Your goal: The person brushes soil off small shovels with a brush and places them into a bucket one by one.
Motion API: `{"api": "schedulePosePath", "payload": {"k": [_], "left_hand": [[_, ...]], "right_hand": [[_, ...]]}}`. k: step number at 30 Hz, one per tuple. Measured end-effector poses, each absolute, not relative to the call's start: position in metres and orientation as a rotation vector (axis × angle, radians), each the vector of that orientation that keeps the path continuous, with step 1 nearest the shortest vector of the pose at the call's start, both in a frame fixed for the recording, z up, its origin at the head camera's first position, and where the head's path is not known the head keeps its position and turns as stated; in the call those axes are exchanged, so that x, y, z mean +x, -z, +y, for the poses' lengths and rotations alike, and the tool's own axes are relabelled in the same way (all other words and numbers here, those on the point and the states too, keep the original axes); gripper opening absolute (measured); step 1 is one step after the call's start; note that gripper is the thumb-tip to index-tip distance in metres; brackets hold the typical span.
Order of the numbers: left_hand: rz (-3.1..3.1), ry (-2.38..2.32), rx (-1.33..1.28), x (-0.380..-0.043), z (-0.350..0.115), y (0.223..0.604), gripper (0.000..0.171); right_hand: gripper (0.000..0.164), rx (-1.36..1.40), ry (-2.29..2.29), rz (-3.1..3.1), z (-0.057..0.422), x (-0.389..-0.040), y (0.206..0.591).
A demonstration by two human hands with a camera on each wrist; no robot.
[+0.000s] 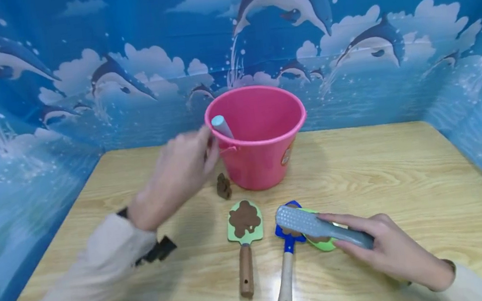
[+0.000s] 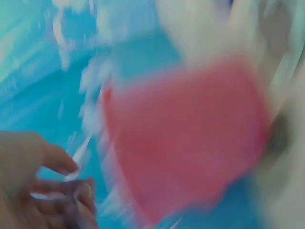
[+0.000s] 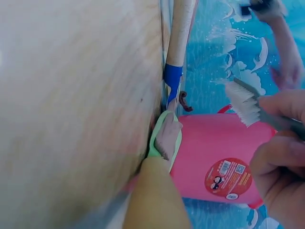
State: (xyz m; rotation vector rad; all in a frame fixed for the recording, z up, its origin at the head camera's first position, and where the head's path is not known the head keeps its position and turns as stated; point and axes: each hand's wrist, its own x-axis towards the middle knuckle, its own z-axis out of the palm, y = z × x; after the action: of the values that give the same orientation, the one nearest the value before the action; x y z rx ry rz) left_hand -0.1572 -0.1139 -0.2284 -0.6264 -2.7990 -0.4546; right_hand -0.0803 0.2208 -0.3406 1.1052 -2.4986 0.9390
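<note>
The grey brush (image 1: 304,221), over the blue shovel (image 1: 288,245), looks light and stiff, its white bristles (image 3: 244,106) probably springy; the smooth handle (image 1: 361,239) — gripped by the right hand (image 1: 384,249) — seems the surest hold. The left hand (image 1: 181,159), loosely curled, apparently empty, is beside the pink bucket (image 1: 252,169).

You wear a plain off-white left sleeve (image 1: 109,252), its cuff beside a black strap (image 1: 163,250) with a loose end. Your off-white right sleeve (image 1: 474,287) meets a narrow dark wristband (image 1: 450,268).
</note>
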Motion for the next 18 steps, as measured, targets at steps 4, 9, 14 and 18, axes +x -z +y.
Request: {"api": "schedulePosePath", "payload": {"k": [4, 9, 14, 18], "left_hand": [[-3.109, 0.707, -0.580, -0.109, -0.105, 0.300, 0.045], [-3.244, 0.935, -0.605, -0.082, -0.095, 0.352, 0.056], [-3.089, 1.181, -0.492, -0.081, -0.099, 0.376, 0.031], [-2.897, 1.573, -0.313, -0.072, -0.104, 0.386, 0.015]], "right_hand": [[0.059, 1.153, -1.014, -2.484, 0.213, -0.087, 0.335], [0.065, 1.195, -0.880, -2.551, 0.196, -0.098, 0.324], [0.060, 1.310, -0.579, -2.544, 0.171, -0.110, 0.323], [0.048, 1.377, -0.500, -2.473, 0.155, -0.113, 0.324]]}}
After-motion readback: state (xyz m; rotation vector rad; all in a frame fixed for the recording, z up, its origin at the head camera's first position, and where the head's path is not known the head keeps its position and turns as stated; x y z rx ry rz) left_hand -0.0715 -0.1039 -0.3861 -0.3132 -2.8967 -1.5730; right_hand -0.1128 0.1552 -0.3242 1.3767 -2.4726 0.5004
